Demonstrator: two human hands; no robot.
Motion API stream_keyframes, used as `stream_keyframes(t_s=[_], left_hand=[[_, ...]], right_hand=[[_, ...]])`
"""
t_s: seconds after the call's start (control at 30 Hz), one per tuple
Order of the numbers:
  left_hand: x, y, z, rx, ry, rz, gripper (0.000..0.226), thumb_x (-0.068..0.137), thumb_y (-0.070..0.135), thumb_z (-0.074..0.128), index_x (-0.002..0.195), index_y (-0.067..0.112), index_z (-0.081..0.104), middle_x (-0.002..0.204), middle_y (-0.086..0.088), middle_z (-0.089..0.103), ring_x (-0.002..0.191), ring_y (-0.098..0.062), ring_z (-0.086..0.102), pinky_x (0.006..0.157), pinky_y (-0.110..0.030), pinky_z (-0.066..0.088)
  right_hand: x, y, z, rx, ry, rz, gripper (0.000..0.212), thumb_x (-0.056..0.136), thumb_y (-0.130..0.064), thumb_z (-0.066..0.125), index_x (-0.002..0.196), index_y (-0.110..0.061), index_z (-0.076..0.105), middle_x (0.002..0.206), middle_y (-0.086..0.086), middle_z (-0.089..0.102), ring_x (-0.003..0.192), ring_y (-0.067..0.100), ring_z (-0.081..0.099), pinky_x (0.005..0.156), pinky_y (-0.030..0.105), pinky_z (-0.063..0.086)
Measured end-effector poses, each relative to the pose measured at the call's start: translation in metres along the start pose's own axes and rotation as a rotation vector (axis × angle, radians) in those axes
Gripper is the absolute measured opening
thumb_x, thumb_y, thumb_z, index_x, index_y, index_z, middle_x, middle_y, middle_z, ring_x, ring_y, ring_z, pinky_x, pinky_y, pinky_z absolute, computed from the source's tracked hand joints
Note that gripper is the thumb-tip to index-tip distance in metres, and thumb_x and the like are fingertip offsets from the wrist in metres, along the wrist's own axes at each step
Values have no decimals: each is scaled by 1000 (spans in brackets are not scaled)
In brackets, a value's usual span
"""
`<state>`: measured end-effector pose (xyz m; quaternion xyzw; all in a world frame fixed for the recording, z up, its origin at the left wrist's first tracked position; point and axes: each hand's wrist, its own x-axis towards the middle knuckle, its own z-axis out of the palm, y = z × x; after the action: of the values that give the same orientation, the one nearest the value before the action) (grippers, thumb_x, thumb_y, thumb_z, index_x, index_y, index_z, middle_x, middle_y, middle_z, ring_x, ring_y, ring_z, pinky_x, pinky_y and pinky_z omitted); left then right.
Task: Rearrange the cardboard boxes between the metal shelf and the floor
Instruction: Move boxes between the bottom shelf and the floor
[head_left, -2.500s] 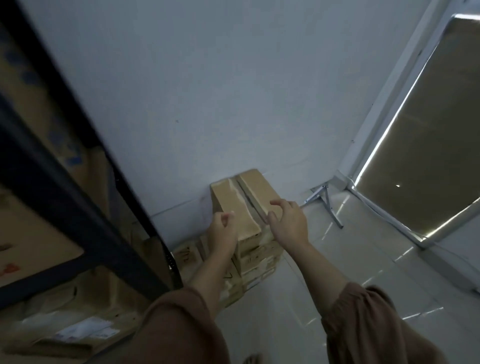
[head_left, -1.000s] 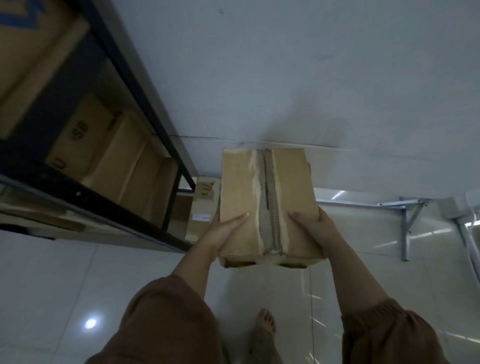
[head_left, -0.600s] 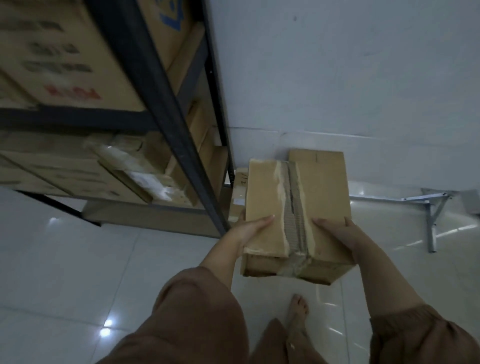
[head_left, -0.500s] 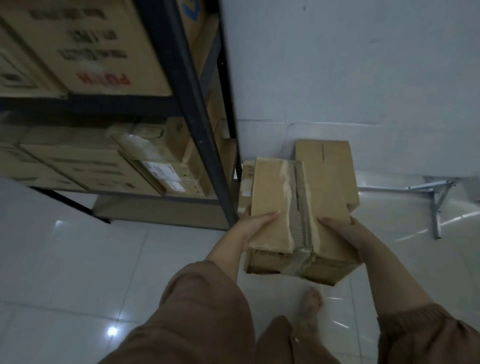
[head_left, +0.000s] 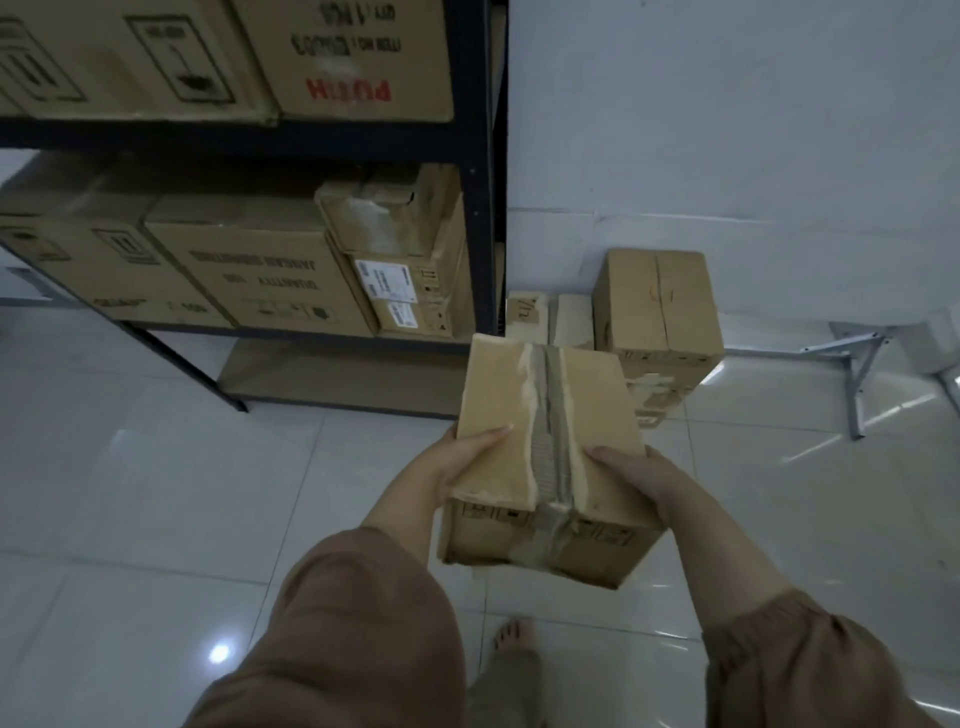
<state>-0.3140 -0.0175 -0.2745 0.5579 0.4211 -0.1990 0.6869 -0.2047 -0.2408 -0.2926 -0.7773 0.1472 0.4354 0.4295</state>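
I carry a worn cardboard box (head_left: 545, 452) with a torn tape seam along its top, lifted above the floor in front of me. My left hand (head_left: 457, 457) grips its left side with the thumb on top. My right hand (head_left: 634, 473) grips its right side the same way. Behind it a stack of cardboard boxes (head_left: 657, 306) stands on the floor against the white wall. The dark metal shelf (head_left: 485, 171) on the left holds several large printed boxes (head_left: 249, 270) on two levels.
Two small pale boxes (head_left: 530, 314) sit on the floor between the shelf post and the stack. A folded metal bracket (head_left: 852, 364) lies on the tiles at the right. My bare foot (head_left: 511, 636) stands on the glossy white floor below the carried box.
I lifted the top box off the floor stack and stepped back with it. My view turned left, bringing the shelf front into sight.
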Motion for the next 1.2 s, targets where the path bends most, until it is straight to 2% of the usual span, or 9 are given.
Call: stream_keyframes(t_s=[0.13, 0.27, 0.43, 0.6, 0.73, 0.87, 1.0, 1.1, 1.2], left_hand=[[-22, -39, -23, -11, 39, -13, 77, 82, 46, 74, 145, 17, 38, 124, -8, 62, 100, -22, 63, 73, -33, 54], [-38, -72, -48, -15, 57, -44, 82, 79, 49, 76, 144, 16, 39, 126, -10, 61, 109, -26, 62, 93, -41, 53], [-52, -94, -88, -39, 66, -49, 78, 79, 50, 75, 143, 18, 42, 122, -9, 63, 108, -26, 63, 94, -41, 52], [-51, -98, -150, -20, 56, -71, 84, 71, 55, 80, 138, 18, 44, 121, -10, 65, 110, -30, 63, 100, -50, 50], [-38, -89, -199, 37, 21, -78, 103, 52, 60, 86, 138, 21, 45, 122, -10, 65, 110, -31, 64, 100, -52, 50], [-15, -92, -242, 60, 28, -28, 90, 69, 51, 82, 142, 20, 40, 123, -10, 62, 111, -30, 62, 100, -50, 50], [20, -110, -274, 75, 46, -10, 87, 74, 48, 80, 145, 19, 37, 125, -9, 61, 109, -27, 62, 98, -45, 51], [52, -123, -289, 76, 53, -3, 82, 78, 46, 77, 144, 18, 37, 124, -9, 60, 106, -26, 61, 92, -42, 51], [95, -138, -300, 69, 45, 21, 85, 77, 46, 79, 145, 18, 37, 124, -11, 61, 106, -28, 62, 94, -44, 52]], right_hand=[[-18, 19, 30, -48, -34, 12, 84, 79, -50, 77, 143, -10, 40, 138, 14, 52, 112, 31, 53, 93, 41, 44], [-31, 39, 60, -57, -62, 50, 91, 75, -52, 79, 144, -10, 37, 138, 13, 51, 115, 32, 54, 101, 46, 45], [-43, 47, 103, -63, -46, 64, 106, 69, -53, 83, 148, -9, 27, 142, 15, 45, 123, 34, 51, 101, 48, 46], [-49, 34, 157, -82, -16, 64, 107, 68, -54, 84, 144, -6, 26, 139, 16, 45, 122, 34, 51, 96, 45, 48], [-42, 24, 204, -43, -14, 57, 108, 66, -55, 84, 144, -7, 27, 138, 16, 46, 121, 33, 52, 100, 48, 48], [-27, 17, 250, 7, -7, 9, 105, 70, -52, 83, 145, -6, 24, 139, 15, 45, 120, 32, 53, 100, 48, 48], [-2, 22, 288, 66, -13, -44, 96, 76, -43, 81, 145, -7, 25, 139, 13, 47, 108, 26, 52, 91, 40, 48], [29, 33, 312, 74, -33, -70, 93, 75, -43, 83, 144, -9, 30, 137, 11, 51, 114, 27, 54, 98, 42, 48], [68, 47, 329, 113, -54, -96, 90, 73, -43, 84, 144, -12, 36, 133, 9, 55, 114, 27, 57, 100, 45, 49]])
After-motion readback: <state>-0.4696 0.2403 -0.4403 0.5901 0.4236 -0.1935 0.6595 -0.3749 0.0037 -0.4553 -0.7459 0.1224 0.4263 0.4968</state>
